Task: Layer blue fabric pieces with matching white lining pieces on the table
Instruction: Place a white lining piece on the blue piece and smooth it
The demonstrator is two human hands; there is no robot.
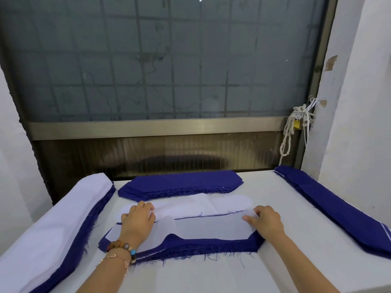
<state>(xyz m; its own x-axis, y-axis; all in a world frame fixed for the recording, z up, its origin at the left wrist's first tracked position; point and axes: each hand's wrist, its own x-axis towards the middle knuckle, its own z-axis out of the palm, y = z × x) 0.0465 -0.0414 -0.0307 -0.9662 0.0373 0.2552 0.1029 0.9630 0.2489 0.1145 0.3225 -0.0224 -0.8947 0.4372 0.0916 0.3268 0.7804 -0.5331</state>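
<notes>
The window [165, 60] fills the far side of the scene. The white worktop [211, 275] carries all the fabric.

- Left edge: a long stack of white cloth [53, 225] lies over blue layers.
- Right edge: a long stack of blue strips [330, 204].
- Far centre: a stack of blue cut pieces [182, 182].
- Near centre: a blue fabric stack [201, 244] with frayed edges. A white lining piece [211, 227] lies on top of it, with blue showing along the near edge.
- Just beyond it: further white lining sheets [190, 203] lie flat.

The left hand [138, 222] rests on the left end of the lining piece, fingers curled on its far edge. The right hand [267, 222] pinches the right end. A bead bracelet [122, 247] sits on the left wrist. A white cord [294, 127] hangs at the window's right frame.
</notes>
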